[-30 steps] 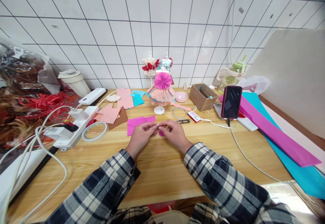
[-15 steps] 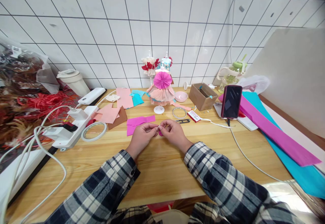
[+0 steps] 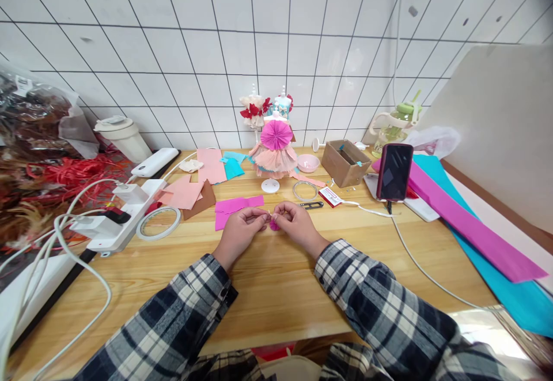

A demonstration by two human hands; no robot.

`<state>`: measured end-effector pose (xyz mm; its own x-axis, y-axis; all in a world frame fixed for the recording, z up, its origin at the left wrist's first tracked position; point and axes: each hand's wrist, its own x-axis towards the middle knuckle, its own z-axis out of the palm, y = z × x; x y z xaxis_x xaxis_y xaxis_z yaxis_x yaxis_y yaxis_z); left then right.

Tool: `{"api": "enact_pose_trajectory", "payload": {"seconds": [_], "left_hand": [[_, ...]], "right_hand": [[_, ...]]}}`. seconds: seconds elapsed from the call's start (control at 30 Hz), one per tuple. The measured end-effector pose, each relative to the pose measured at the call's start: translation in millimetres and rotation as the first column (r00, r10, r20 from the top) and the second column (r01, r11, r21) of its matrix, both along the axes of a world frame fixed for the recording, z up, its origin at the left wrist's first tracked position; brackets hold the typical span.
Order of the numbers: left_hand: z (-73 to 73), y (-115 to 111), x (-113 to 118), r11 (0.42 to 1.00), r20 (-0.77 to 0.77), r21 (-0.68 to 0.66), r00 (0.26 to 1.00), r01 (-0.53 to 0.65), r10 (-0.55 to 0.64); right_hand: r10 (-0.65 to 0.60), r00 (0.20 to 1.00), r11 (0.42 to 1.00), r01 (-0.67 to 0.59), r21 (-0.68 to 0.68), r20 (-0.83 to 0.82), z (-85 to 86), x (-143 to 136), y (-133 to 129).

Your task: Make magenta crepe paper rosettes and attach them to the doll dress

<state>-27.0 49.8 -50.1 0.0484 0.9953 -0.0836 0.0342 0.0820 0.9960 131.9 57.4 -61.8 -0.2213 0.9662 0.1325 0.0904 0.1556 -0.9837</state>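
Observation:
A small magenta paper piece (image 3: 273, 225) shows between my hands, low above the wooden table. My right hand (image 3: 298, 226) pinches it at its upper edge. Fingers bent and pressed together, my left hand (image 3: 244, 231) meets it from the other side; what its fingertips grip is too small to make out. Magenta paper sheets (image 3: 224, 212) lie just behind my left hand. Behind both hands stands a small dress form (image 3: 275, 159) in a peach ruffled skirt with a magenta pleated fan on its front.
Black snips (image 3: 311, 205), a tape ring (image 3: 305, 191), a pink bowl (image 3: 308, 163) and a cardboard box (image 3: 345, 165) are behind my right hand. A phone (image 3: 394, 172) stands right; a power strip (image 3: 129, 219) and tape roll (image 3: 159, 223) are left.
The fingertips have parted slightly, and more of the small magenta piece shows between them. Both hands stay in nearly the same place.

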Motion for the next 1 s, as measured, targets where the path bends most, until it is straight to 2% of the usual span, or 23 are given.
{"api": "enact_pose_trajectory", "payload": {"seconds": [0.1,0.17,0.33,0.47,0.57,0.63,0.7,0.77,0.8,0.83,0.9,0.97,1.0], "left_hand": [[2.5,-1,1,1.0,0.013,-0.023,1.0,0.013,-0.013],[3.3,-2,1,0.999,0.028,-0.019,0.999,0.037,-0.037],[2.0,-3,0,0.992,0.067,-0.036,0.991,0.122,-0.119],[-1.4,-2,-1,0.989,0.093,-0.048,0.986,0.14,-0.135],[-2.5,0,-2,0.989,0.055,-0.037,0.988,0.145,-0.143],[-2.3,0,-3,0.988,0.025,-0.029,0.988,0.151,-0.151],[-2.2,0,-3,0.987,0.002,-0.024,0.988,0.157,-0.157],[-2.6,0,-3,0.987,-0.033,-0.012,0.987,0.158,-0.158],[-3.0,0,-4,0.987,-0.056,0.0,0.986,0.158,-0.158],[-3.3,0,-3,0.987,-0.082,0.017,0.984,0.159,-0.157],[-3.8,0,-3,0.985,-0.132,0.051,0.979,0.164,-0.156],[-3.5,-1,-2,0.983,-0.17,0.078,0.974,0.164,-0.149],[-3.0,-1,-1,0.983,-0.184,0.089,0.972,0.162,-0.143]], "right_hand": [[-0.005,0.993,1.0,0.002,-0.029,-0.114,1.2,0,1],[0.005,0.971,0.995,-0.029,-0.095,-0.241,3.0,-1,2],[-0.031,0.86,0.949,-0.134,-0.284,-0.509,6.1,3,4],[-0.075,0.751,0.917,-0.206,-0.341,-0.656,4.5,7,6],[-0.116,0.699,0.916,-0.199,-0.349,-0.705,4.5,9,8],[-0.114,0.718,0.931,-0.163,-0.325,-0.687,6.2,13,12],[-0.107,0.782,0.962,-0.074,-0.262,-0.614,8.9,21,19],[-0.144,0.874,0.988,0.099,-0.12,-0.465,11.8,35,28],[-0.198,0.912,0.978,0.21,-0.005,-0.36,13.1,45,33],[-0.298,0.921,0.93,0.339,0.141,-0.251,14.1,56,38],[-0.552,0.83,0.731,0.526,0.435,-0.077,15.4,82,48],[-0.726,0.688,0.549,0.59,0.592,-0.012,15.6,108,56],[-0.782,0.624,0.484,0.602,0.635,0.005,15.3,121,60]]}}
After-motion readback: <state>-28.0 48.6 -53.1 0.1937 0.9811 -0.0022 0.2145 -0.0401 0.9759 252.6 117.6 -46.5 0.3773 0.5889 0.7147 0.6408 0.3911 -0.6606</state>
